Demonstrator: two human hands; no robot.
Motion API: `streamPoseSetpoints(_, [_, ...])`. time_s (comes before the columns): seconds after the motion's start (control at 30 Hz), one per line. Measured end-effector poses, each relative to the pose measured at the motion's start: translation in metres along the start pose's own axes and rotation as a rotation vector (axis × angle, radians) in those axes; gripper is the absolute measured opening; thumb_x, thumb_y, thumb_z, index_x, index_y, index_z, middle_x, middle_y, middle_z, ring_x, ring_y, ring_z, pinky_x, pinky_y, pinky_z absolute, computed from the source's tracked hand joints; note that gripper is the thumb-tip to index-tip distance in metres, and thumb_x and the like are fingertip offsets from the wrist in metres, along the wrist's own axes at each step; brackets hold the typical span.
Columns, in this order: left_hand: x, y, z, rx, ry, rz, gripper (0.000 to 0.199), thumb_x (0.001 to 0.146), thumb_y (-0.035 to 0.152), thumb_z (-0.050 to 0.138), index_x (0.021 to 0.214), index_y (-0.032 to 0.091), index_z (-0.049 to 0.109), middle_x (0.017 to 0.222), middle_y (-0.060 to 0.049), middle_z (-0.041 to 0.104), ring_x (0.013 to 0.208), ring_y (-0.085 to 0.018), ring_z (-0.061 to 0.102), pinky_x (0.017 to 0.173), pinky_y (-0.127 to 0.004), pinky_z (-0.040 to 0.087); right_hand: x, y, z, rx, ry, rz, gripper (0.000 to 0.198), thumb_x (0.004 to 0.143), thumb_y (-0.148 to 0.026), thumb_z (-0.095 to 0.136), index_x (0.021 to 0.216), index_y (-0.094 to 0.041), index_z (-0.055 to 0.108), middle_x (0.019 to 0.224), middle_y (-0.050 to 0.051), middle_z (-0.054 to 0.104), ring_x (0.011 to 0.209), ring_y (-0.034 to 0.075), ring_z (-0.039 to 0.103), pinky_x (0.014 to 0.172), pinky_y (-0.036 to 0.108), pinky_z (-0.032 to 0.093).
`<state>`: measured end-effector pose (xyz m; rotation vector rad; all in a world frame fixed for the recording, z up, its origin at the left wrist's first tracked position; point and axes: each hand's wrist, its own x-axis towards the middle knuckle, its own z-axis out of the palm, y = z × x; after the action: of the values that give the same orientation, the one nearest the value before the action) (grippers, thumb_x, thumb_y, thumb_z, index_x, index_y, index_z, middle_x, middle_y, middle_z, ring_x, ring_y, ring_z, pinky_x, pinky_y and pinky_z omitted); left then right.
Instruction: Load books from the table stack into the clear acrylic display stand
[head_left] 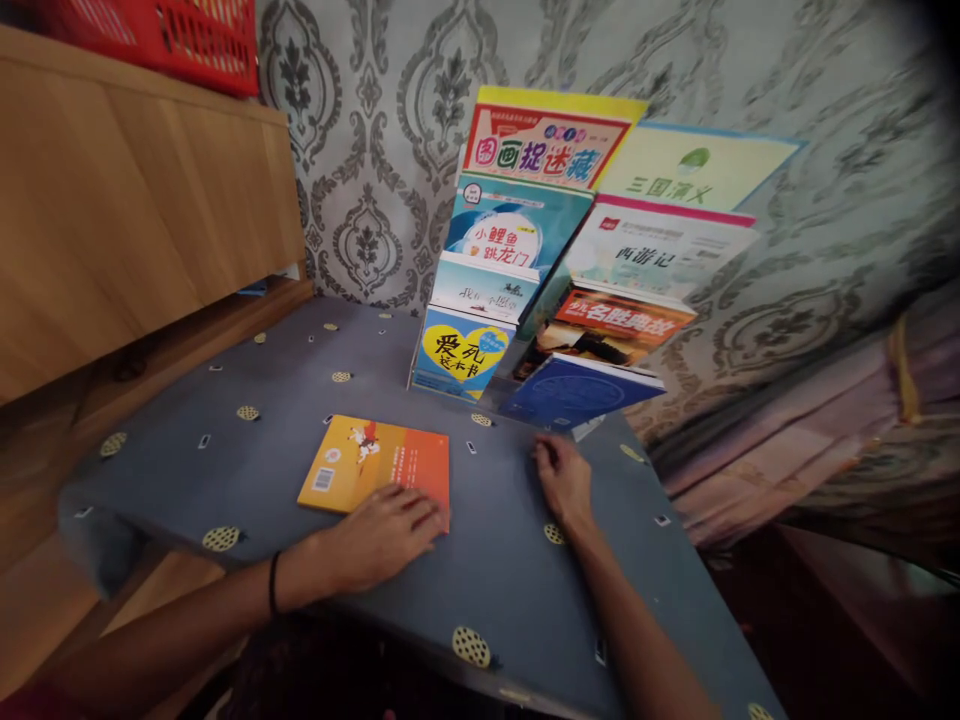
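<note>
An orange and yellow book lies flat on the cloth-covered table, its barcode side up. My left hand rests on the book's near right corner, fingers stretched out and lying flat. To the right, my right hand lies on the table with its fingers curled in and nothing seen in them. It is just in front of a dark blue book, the lowest one in the right column of a tiered display. A blue book with a yellow heart stands lowest in the left column.
Several more books rise in steps against the patterned wall. A wooden cabinet with a red plastic basket on top stands at left. Pink fabric hangs at right. The grey tablecloth has a pineapple print.
</note>
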<state>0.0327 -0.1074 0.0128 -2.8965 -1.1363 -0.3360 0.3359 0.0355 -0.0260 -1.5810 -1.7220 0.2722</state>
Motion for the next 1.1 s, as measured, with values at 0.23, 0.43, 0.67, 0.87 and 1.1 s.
streamPoseSetpoints(0.23, [-0.049, -0.063, 0.000, 0.016, 0.078, -0.539, 0.047, 0.103, 0.043, 0.036, 0.140, 0.016, 0.047, 0.151, -0.018, 0.047, 0.142, -0.033, 0.041, 0.113, -0.055, 0.036, -0.032, -0.076, 0.028, 0.152, -0.246, -0.344, 0.031, 0.095, -0.034, 0.045, 0.110, -0.021, 0.069, 0.114, 0.012, 0.069, 0.110, 0.026, 0.063, 0.098, 0.043, 0.050])
streamPoseSetpoints(0.43, [-0.074, -0.073, 0.009, -0.114, 0.197, -0.737, 0.050, 0.102, 0.042, 0.034, 0.144, 0.015, 0.037, 0.148, -0.018, 0.049, 0.135, -0.029, 0.050, 0.112, -0.046, 0.042, -0.043, -0.104, 0.054, 0.164, -0.408, -0.448, 0.040, 0.098, -0.038, 0.047, 0.130, -0.019, 0.058, 0.139, 0.015, 0.055, 0.131, 0.027, 0.052, 0.110, 0.049, 0.042])
streamPoseSetpoints(0.67, [-0.052, -0.050, 0.012, -0.167, 0.197, -0.603, 0.051, 0.101, 0.042, 0.038, 0.142, 0.011, 0.040, 0.145, -0.022, 0.051, 0.135, -0.030, 0.050, 0.112, -0.048, 0.042, -0.041, -0.091, 0.040, 0.041, -0.392, -0.442, 0.033, 0.099, -0.031, 0.042, 0.119, -0.019, 0.064, 0.110, 0.011, 0.068, 0.103, 0.026, 0.063, 0.093, 0.043, 0.051])
streamPoseSetpoints(0.87, [-0.044, -0.048, 0.007, -0.146, 0.142, -0.535, 0.045, 0.102, 0.042, 0.036, 0.138, 0.017, 0.046, 0.139, -0.016, 0.057, 0.130, -0.029, 0.053, 0.110, -0.050, 0.042, -0.053, -0.099, 0.033, -0.120, -0.321, -0.496, 0.030, 0.100, -0.028, 0.043, 0.117, -0.022, 0.067, 0.118, 0.011, 0.068, 0.106, 0.027, 0.061, 0.095, 0.049, 0.048])
streamPoseSetpoints(1.1, [-0.036, -0.095, -0.001, -0.312, 0.101, -0.442, 0.042, 0.100, 0.022, 0.031, 0.136, 0.017, 0.052, 0.129, -0.010, 0.062, 0.119, -0.022, 0.056, 0.108, -0.041, 0.042, -0.061, -0.155, 0.057, -0.002, -0.531, -0.754, 0.030, 0.100, -0.021, 0.044, 0.123, -0.017, 0.064, 0.127, 0.014, 0.066, 0.119, 0.026, 0.057, 0.102, 0.047, 0.047])
